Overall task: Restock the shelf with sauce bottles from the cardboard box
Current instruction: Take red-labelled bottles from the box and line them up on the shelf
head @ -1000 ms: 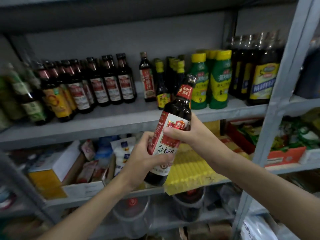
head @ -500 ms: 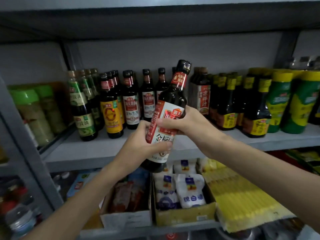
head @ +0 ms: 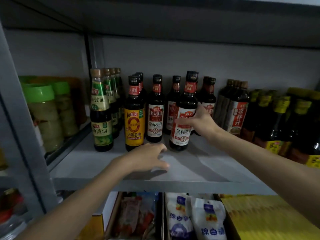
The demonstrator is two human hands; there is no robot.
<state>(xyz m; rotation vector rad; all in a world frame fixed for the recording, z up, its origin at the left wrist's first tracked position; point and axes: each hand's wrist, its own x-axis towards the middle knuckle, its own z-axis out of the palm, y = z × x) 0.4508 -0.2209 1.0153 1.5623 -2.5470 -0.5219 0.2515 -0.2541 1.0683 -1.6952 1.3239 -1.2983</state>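
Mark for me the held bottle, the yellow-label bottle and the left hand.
held bottle (head: 180,135): head view, on its lower label, below the gripping fingers.
yellow-label bottle (head: 134,127): head view, on the yellow label.
left hand (head: 147,158): head view, on the back of the hand.

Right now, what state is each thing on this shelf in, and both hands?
Dark glass sauce bottle with red-and-white label: upright, capped, base on the shelf, held.
Right hand: grip closed round that bottle's middle.
Left hand: open, fingers spread low over the shelf, holding nothing.
Grey metal shelf: level, bottles lined along its back.
Yellow-labelled dark bottle: upright, capped, untouched.
Green-lidded clear jars: upright, lidded.
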